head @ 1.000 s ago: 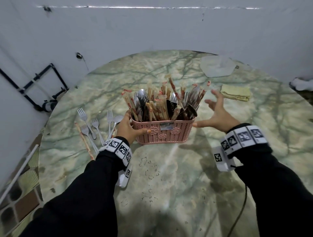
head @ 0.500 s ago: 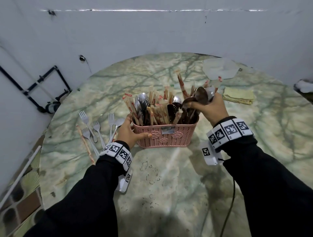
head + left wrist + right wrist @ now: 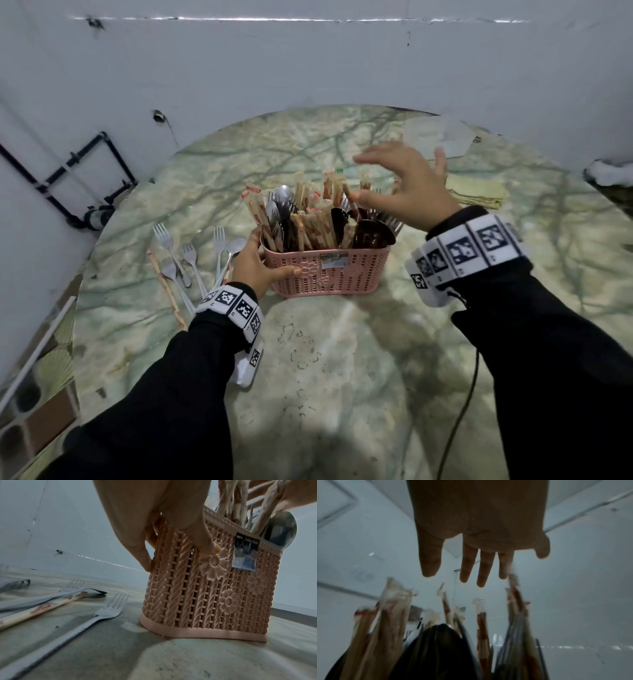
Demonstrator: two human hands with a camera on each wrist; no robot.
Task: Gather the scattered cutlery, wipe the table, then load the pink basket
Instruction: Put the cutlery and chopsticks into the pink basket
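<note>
At the left of the desk (image 3: 342,394), several forks (image 3: 178,260), a spoon and a wrapped chopstick pair (image 3: 168,287) are seen lying loose, not yet loaded. The left hand (image 3: 255,265) is wrapped around the left end of the pink basket (image 3: 329,274), which stands mid-desk, packed with cutlery. The right hand (image 3: 407,188) is held spread and empty above its contents. A folded cloth (image 3: 479,193) lies far right. Loading is judged largely done.

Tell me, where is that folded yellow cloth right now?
In the head view the yellow cloth lies on the marble table, far right, just beyond the right hand and right of the pink basket.
</note>
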